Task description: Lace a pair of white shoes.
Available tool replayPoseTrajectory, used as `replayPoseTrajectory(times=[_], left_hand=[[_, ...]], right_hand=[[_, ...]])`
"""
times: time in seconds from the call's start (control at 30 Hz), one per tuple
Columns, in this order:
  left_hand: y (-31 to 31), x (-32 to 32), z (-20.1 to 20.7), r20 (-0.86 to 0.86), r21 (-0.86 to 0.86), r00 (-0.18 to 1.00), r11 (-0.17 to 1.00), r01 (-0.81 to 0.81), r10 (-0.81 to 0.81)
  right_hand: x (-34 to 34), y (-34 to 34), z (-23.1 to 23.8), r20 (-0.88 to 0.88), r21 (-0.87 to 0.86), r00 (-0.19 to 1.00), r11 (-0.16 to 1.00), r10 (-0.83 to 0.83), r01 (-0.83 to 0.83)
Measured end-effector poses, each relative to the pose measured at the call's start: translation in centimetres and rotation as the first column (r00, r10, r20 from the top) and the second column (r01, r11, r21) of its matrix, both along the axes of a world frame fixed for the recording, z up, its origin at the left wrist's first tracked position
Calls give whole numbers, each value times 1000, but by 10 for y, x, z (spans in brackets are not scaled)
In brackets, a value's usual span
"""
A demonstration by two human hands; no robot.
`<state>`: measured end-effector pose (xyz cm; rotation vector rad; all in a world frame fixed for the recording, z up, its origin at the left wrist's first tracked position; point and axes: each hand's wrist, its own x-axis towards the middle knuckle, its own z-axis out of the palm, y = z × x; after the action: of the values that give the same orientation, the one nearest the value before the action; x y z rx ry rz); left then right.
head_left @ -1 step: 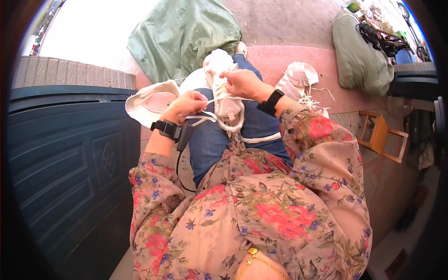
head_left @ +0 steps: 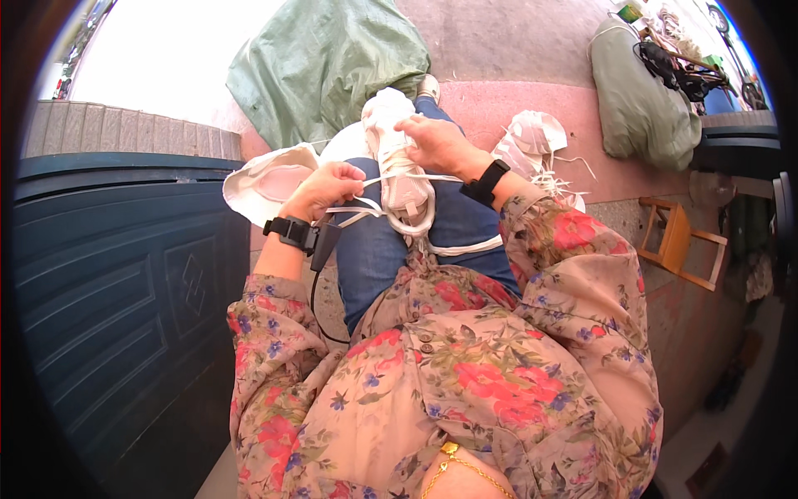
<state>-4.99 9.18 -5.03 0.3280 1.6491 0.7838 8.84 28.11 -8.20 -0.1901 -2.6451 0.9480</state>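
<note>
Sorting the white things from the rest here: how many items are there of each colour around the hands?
White: 3 (shoe on the lap, sun hat, shoe on the ledge)
Green: 2 (tarp, sack)
Black: 2 (wristbands)
Total: 7

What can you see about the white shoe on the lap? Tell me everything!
The white shoe is a soft-looking sneaker lying on the blue-jeaned lap, toe pointing away. White laces stretch sideways across it. The right hand rests on top; the left hand pulls a lace.
</note>
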Motion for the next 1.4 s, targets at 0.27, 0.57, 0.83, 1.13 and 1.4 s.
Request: replayPoseTrajectory(times=[0.27,0.57,0.83,1.13,1.4], left_hand=[[0,11,-22,-598,186,799,957,222,-69],[20,48,-38,-741,144,663,938,317,-110],[28,55,-13,-578,72,807,977,202,-125],[32,56,-21,-824,-16,533,948,319,-193],[46,10,-24,-423,-89,758,856,510,-496]], right_hand=[[38,5,-21,248,-407,964,913,92,18],[51,-25,-4,187,-204,982,979,11,28],[41,-27,-2,307,-33,947,993,-97,113],[27,-27,0,428,-36,896,988,-120,149],[12,-16,1,618,-163,786,978,-1,130]])
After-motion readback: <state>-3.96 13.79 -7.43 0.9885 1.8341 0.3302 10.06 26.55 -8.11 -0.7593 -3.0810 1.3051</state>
